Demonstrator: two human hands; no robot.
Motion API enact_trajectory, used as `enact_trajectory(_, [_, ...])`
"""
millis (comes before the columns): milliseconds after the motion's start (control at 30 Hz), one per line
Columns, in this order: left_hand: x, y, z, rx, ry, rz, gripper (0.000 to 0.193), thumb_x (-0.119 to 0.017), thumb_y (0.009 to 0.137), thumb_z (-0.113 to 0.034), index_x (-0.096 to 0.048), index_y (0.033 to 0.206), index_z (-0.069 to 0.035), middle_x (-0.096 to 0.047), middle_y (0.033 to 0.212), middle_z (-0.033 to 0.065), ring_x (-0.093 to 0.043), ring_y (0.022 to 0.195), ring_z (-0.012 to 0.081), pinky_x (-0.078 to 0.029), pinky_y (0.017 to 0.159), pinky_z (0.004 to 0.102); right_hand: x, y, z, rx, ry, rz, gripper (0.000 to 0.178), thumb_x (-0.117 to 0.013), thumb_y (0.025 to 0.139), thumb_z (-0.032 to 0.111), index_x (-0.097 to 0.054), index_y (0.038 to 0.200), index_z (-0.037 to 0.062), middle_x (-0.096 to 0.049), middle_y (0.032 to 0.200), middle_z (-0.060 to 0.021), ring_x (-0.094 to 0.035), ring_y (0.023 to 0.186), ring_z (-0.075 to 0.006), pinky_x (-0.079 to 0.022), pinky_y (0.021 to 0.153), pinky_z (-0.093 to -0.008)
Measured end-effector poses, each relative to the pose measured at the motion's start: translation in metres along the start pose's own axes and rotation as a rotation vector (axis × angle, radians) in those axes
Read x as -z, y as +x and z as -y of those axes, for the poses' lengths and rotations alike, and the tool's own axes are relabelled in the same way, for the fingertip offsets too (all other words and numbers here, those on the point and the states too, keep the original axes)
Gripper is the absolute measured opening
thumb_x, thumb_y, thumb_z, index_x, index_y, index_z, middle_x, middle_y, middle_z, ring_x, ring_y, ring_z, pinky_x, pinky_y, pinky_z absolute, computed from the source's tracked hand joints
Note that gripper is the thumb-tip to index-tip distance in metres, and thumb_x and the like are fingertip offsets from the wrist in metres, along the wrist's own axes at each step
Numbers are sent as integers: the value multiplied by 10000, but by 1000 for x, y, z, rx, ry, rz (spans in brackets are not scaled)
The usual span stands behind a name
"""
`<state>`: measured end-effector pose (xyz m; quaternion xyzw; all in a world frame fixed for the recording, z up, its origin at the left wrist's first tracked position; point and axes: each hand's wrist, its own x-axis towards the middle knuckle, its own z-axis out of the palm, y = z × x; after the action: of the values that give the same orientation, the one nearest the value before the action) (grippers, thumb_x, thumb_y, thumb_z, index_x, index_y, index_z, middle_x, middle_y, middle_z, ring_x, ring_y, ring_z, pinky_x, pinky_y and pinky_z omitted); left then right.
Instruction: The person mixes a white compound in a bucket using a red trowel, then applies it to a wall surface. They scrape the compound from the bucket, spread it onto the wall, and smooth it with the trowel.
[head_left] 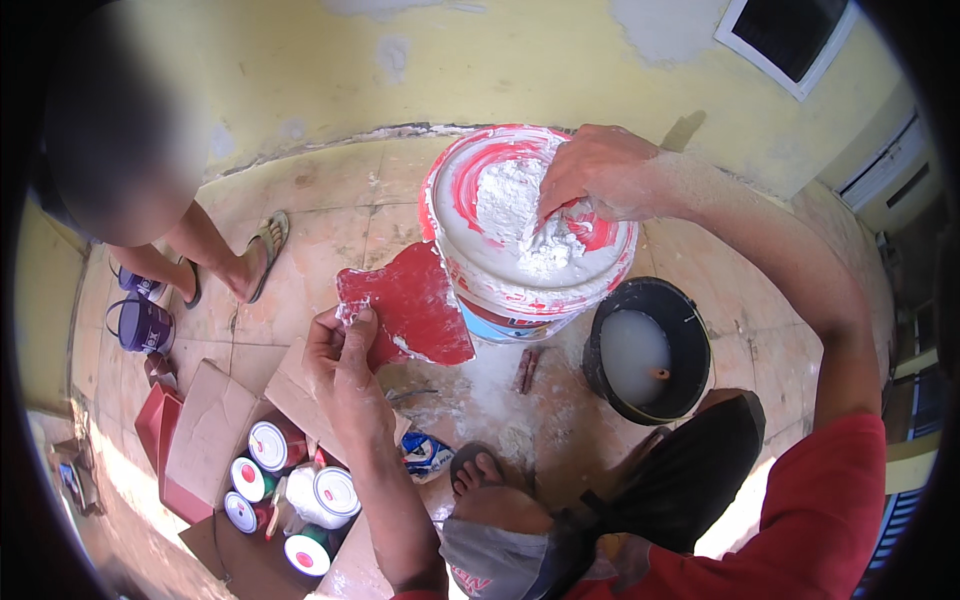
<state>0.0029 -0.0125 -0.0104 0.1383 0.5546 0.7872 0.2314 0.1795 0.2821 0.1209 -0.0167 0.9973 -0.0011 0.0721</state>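
Note:
My left hand [340, 352] grips a red plastic putty spreader [418, 308] by its edge, thumb on top. White smears mark the spreader, and it is held beside a large white bucket [600, 290]. On the bucket's red-and-white smeared top lies a heap of white putty or powder [505, 200]. Over this heap my right hand [600, 172] is closed with its fingers pointing down into the white material. The back of the hand hides what its fingers hold. White residue coats the right wrist.
A black bucket [597, 362] of cloudy liquid stands right of the large bucket. Paint cans [335, 490] fill an opened cardboard box [215, 430] at lower left. Another person's sandalled foot [265, 255] is at left, near purple pails [143, 325]. A yellow wall [300, 70] rises behind.

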Motion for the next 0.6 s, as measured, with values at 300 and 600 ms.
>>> enact_trajectory(300, [-29, 6, -5, 7, -10, 77, 133, -689, 973, -99, -638, 1048, -3, -720, 936, 78, -684, 756, 108, -545, 647, 239, -71, -49, 57, -322, -205, -156, 622, -699, 804, 44, -643, 1376, 280, -692, 1286, 66, -591, 1227, -152, -455, 1038, -382])
enact_trajectory(600, [-27, 1, -13, -54, 46, 71, 124, -675, 979, -107, -641, 1041, -6, -721, 915, 75, -687, 716, 103, -563, 563, 239, -29, -22, 27, -416, 79, -158, 485, -698, 797, 31, -745, 1240, 222, -751, 1171, -60, -689, 1130, -319, -559, 929, -469])
